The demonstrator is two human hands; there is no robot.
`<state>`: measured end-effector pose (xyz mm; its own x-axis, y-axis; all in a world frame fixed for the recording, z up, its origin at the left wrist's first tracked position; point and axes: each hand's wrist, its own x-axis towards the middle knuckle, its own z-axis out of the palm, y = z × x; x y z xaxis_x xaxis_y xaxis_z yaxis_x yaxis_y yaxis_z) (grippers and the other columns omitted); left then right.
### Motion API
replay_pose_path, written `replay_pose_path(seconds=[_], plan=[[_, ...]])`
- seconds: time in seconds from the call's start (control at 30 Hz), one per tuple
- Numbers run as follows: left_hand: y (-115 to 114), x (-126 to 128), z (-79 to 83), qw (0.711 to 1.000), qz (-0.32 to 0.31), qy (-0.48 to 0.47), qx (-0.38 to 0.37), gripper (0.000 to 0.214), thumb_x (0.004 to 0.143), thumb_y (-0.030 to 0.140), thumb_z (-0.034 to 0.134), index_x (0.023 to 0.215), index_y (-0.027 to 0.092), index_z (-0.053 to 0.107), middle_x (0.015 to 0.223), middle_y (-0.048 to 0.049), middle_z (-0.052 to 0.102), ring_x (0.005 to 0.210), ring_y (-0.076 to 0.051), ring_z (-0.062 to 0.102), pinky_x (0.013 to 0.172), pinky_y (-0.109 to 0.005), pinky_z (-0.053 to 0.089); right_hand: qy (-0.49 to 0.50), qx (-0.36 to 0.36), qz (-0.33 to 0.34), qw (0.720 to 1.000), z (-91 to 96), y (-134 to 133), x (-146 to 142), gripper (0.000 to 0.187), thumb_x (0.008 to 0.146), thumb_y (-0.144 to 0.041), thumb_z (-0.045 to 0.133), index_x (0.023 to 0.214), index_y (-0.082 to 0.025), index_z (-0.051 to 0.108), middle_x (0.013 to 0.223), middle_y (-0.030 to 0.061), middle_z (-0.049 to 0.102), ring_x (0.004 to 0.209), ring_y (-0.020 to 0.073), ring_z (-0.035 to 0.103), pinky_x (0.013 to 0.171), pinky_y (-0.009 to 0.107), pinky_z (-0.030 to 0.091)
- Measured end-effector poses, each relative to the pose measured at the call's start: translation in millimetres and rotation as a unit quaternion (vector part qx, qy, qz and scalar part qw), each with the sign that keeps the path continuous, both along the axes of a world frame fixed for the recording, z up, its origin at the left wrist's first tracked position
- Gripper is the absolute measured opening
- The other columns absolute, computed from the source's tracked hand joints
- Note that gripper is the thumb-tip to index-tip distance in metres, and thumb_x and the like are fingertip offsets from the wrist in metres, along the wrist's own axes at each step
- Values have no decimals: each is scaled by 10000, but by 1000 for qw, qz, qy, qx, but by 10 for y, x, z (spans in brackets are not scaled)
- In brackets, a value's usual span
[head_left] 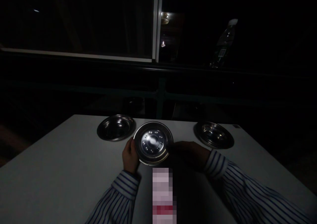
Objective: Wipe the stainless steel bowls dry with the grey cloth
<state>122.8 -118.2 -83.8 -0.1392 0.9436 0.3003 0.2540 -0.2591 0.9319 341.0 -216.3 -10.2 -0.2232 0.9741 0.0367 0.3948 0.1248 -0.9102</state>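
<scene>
A round, shiny metal plate [153, 142] with a ring of small marks around its centre is held up over the table, its face tilted toward me. My left hand [130, 155] is closed on its left rim, with the thumb along the edge. At the right rim is my right hand [189, 150], also closed on the plate, its fingers mostly lost in shadow. A second metal plate [116, 128] lies on the table beyond my left hand. Another metal plate [214, 134] rests on the right, past my right wrist.
The white table [61, 164] has its far edge just behind the plates. A dark rail and ledge run beyond it, under a window frame [156, 25]. On the ledge stands a clear plastic bottle [225, 44] with a white cap. The surroundings are very dark.
</scene>
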Motion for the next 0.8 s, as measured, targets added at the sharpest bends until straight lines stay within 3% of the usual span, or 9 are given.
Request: replay_pose_path(seconds=[0.17,0.37,0.53,0.6,0.67,0.8], plan=[[10,12,4,1000,10,-5,-7,401,800,379,371,1000,115,597,1006,-104,632,938,-209,559,812,-300,419,-197,64,-19,978,-9,-357,110,357,825,-309,400,1130,-200,550,1138,77,566,1058,227,505,940,388,358],[-24,60,43,999,3,1,-42,424,788,387,384,1013,95,594,1007,-119,632,946,-222,560,813,-308,420,-274,56,-35,959,-219,-666,119,429,824,-300,402,1240,-206,441,1216,83,508,1117,233,461,975,394,331],[-91,110,84,996,-18,13,-86,430,774,375,399,1024,83,591,1024,-131,625,948,-228,557,830,-327,409,-307,72,-6,949,-164,-935,142,443,810,-328,437,1249,-265,425,1247,50,484,1149,224,428,980,382,325],[-105,122,84,994,-24,5,-105,435,765,380,410,1021,79,592,1028,-138,623,946,-231,558,826,-333,411,-328,89,10,940,-104,-948,187,454,794,-347,467,1239,-262,437,1256,51,475,1162,231,410,990,399,300],[-109,130,79,992,-31,-5,-121,435,756,380,419,1013,76,595,1022,-144,625,937,-233,563,815,-338,417,-354,81,-15,932,-69,-866,243,422,803,-357,449,1209,-245,474,1244,67,487,1143,239,429,976,413,304],[-106,125,84,987,-61,-9,-152,415,726,391,463,965,86,612,948,-140,650,877,-236,588,767,-342,441,-371,-28,-126,920,-105,-467,282,414,826,-338,388,1173,-148,510,1158,135,548,1059,259,504,889,400,383]])
